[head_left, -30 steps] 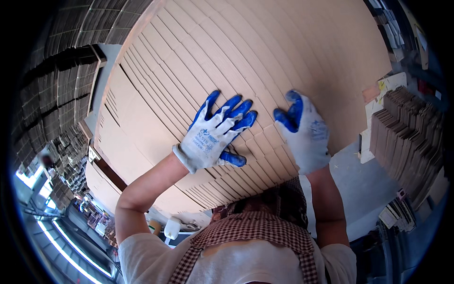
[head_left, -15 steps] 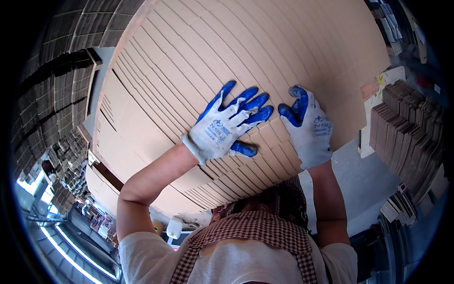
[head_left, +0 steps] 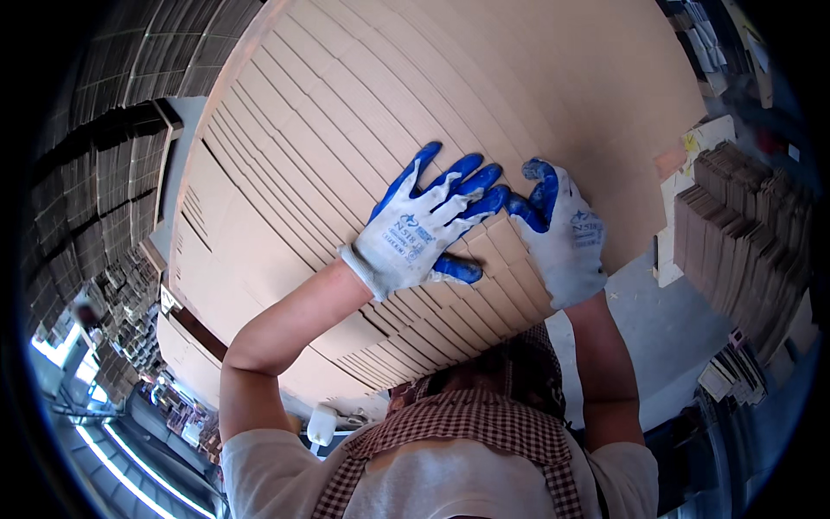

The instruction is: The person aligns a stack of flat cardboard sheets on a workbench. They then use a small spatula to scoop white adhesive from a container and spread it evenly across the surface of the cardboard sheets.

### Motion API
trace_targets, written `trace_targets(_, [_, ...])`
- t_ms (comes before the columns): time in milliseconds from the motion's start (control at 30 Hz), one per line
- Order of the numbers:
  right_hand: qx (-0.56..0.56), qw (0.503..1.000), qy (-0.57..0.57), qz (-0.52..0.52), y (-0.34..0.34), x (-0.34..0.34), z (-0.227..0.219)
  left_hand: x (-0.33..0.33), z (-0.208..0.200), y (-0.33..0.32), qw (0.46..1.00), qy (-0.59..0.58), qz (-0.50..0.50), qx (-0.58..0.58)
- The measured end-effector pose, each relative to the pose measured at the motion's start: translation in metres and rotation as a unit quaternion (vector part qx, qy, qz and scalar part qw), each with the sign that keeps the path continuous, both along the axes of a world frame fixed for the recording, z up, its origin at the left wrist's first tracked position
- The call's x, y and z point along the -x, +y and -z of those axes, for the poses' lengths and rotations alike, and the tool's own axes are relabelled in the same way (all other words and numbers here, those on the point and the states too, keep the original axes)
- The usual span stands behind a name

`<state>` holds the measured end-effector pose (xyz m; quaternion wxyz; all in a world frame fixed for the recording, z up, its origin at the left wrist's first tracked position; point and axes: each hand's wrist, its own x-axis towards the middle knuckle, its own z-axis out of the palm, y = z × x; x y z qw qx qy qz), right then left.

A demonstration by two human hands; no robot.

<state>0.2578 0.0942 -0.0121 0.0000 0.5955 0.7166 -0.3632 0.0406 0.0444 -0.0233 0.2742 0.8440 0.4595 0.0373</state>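
Observation:
A wide fan of overlapping brown cardboard sheets (head_left: 285, 182) lies in front of me, their edges forming stepped lines. Palm down on it, my left hand (head_left: 424, 225) is open with its fingers spread, in a white glove with blue-coated fingers. Just to its right, my right hand (head_left: 562, 229), gloved the same way, rests on the sheets near their right side. Its thumb and forefinger are bent but apart, with nothing visible between them; its other fingers are mostly hidden. The left fingertips come close to the right thumb.
Tall stacks of flat cardboard (head_left: 121, 182) stand at the left. A further pile of cardboard (head_left: 735, 251) is at the right, beyond a strip of grey floor (head_left: 644, 337). A white container (head_left: 322, 426) sits below the sheets, near my left arm.
My left hand has slid slightly to the right, nearer to my right thumb. The right hand stays almost where it was, its fingers similarly bent.

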Motion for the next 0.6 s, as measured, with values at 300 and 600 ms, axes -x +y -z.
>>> trace_targets(300, [0.063, 0.998, -0.001, 0.027, 0.0032, 0.0008, -0.0009, 0.0010, -0.0042, -0.0027, 1.000, 0.019, 0.002, 0.016])
trace_targets(600, [0.013, 1.000, 0.003, -0.003, 0.0050, -0.0014, -0.0012, 0.0036, -0.0090, -0.0022, 0.999, 0.047, 0.018, 0.015])
